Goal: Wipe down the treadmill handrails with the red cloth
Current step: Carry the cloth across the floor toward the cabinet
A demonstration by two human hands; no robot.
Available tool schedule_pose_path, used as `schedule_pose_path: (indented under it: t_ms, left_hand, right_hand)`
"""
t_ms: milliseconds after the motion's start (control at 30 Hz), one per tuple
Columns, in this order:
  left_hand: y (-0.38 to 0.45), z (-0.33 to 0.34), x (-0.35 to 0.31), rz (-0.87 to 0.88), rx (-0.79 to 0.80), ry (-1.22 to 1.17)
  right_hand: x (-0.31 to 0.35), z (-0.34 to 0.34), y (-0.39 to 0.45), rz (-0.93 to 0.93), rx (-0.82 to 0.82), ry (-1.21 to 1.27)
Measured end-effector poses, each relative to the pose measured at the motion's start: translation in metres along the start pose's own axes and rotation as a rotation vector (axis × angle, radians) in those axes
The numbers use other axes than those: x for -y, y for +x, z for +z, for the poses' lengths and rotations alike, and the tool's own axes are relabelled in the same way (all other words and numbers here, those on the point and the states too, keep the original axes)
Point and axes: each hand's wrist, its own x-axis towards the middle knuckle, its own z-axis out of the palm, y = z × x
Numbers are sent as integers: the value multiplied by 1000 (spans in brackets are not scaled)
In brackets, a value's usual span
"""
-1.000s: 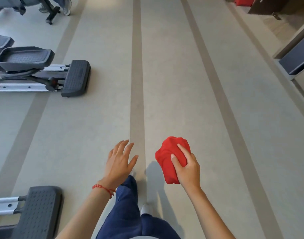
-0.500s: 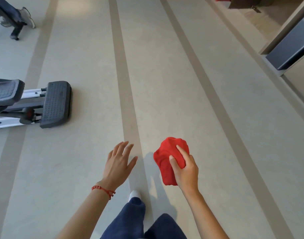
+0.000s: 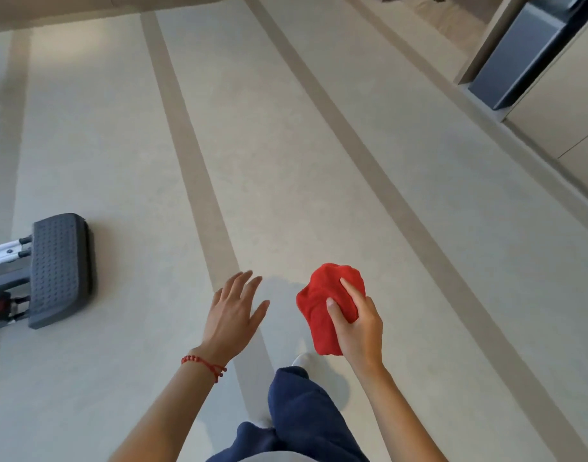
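My right hand (image 3: 359,325) grips a bunched red cloth (image 3: 322,305) in front of my body, above the floor. My left hand (image 3: 234,313) hovers beside it, fingers spread, holding nothing, with a red bead bracelet on the wrist. The two hands are apart by roughly a hand's width. No treadmill handrail is in view.
A dark studded foot of an exercise machine (image 3: 61,270) with silver rails lies on the floor at the left. Pale flooring with darker stripes (image 3: 199,181) runs ahead. A wall with a dark recessed panel (image 3: 519,58) stands at the upper right. My leg in blue trousers (image 3: 306,415) and a white shoe step forward.
The view has swung right and forward as I walk: the machines slid left, and only one foot remains in view. Both hands kept their pose, and the cloth stayed held.
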Motion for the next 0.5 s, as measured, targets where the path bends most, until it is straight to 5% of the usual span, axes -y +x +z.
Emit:
schedule_pose_path:
  t_ms: [500]
  left_hand:
    - [186,24,-119,397,197,85]
  right_hand:
    - [-21,-85,105,209,-409,121]
